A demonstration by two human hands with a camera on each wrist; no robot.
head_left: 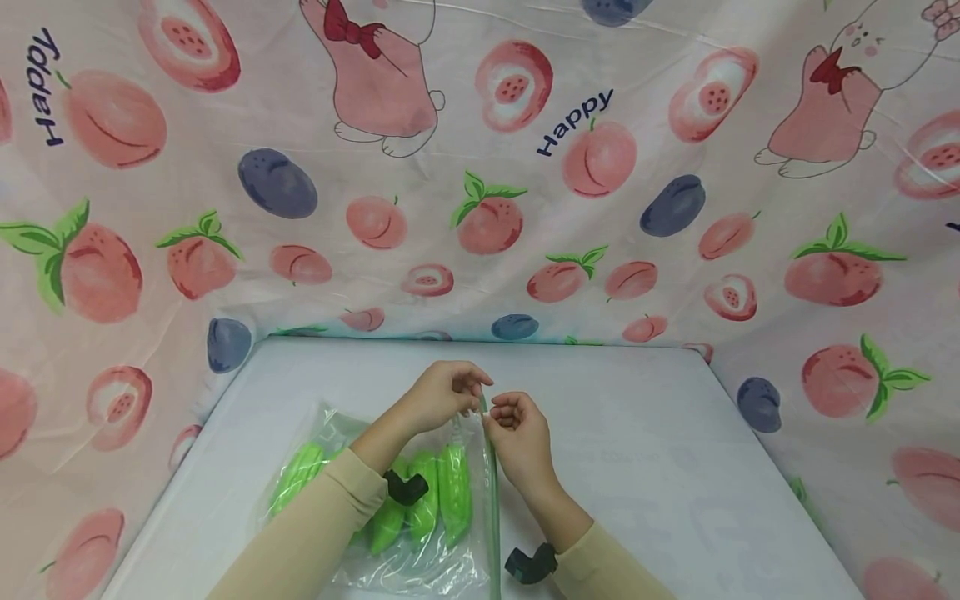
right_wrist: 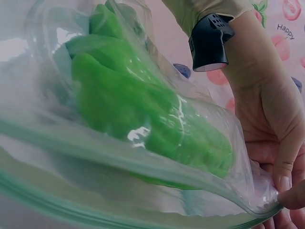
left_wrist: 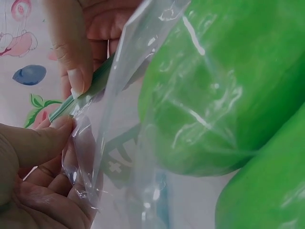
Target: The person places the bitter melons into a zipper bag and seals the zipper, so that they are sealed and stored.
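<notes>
A clear zip-seal bag (head_left: 420, 575) lies on the table with several long, bright green, vegetable-shaped pieces (head_left: 454, 496) inside. Its pale green zip strip (head_left: 492, 517) runs along the right side. At the far end of this strip, my left hand (head_left: 447, 393) pinches the bag's corner between thumb and fingers. Just to the right, my right hand (head_left: 519, 433) pinches the same edge, thumb against fingers. The right wrist view shows the two green zip edges (right_wrist: 143, 164) standing apart along the mouth and meeting near the fingertips. Glossy plastic film (left_wrist: 133, 109) covers the green pieces in the left wrist view.
A white table (head_left: 637, 467) lies under the bag. Behind it and at both sides hangs a pink cloth (head_left: 435, 200) printed with peaches and rabbits. Black wrist cameras (head_left: 531, 563) sit on both forearms.
</notes>
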